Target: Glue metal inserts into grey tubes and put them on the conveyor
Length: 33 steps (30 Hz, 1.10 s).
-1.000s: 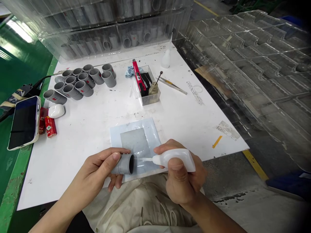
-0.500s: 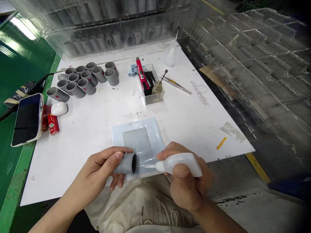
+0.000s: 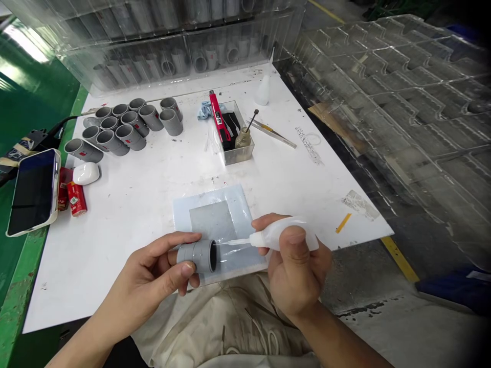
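My left hand (image 3: 159,271) is closed around a short grey pipe fitting (image 3: 196,255), which lies on its side with its open end facing right. My right hand (image 3: 297,271) grips a white squeeze bottle (image 3: 284,232), thumb on its side. The bottle's thin nozzle points left, its tip at the rim of the fitting's open end; whether it touches cannot be made out. Beneath both hands lies a light blue sheet (image 3: 182,209) with a grey square pad (image 3: 213,220) on it.
Several grey fittings (image 3: 130,135) stand at the back left. A clear box (image 3: 238,155) holds a red cutter (image 3: 218,120) and a small jar (image 3: 243,137). Tweezers (image 3: 276,135) and another white bottle (image 3: 263,91) are nearby. A phone (image 3: 32,191) lies left; clear trays (image 3: 402,102) stand right.
The grey fitting has turned in my left hand, the thumb now lower on it. My right hand has tilted the bottle, its body higher and the nozzle closer to the fitting's upper rim.
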Available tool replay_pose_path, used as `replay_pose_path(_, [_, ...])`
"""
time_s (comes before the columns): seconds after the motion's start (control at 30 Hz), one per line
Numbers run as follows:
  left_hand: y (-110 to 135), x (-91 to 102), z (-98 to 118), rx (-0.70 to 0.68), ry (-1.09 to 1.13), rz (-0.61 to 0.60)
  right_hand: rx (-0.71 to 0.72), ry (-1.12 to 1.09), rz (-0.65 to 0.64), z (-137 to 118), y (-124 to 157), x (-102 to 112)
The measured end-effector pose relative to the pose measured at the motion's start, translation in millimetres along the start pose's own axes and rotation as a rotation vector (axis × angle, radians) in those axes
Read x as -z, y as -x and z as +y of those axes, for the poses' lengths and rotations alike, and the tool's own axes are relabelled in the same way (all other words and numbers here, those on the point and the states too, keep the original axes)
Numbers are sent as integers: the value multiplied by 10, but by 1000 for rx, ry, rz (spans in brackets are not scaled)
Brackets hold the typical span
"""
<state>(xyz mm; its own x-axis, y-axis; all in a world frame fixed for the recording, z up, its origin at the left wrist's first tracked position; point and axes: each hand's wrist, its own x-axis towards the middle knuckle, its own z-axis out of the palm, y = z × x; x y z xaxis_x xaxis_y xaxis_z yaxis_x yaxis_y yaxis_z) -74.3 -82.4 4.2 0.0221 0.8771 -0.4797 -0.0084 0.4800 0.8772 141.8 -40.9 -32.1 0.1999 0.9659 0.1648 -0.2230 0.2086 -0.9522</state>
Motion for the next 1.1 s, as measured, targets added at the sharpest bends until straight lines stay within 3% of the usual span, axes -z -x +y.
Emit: replay_pose_path(1.1, [-1,5,16,-3,3,0,-83,48,-15,-29,-28,31])
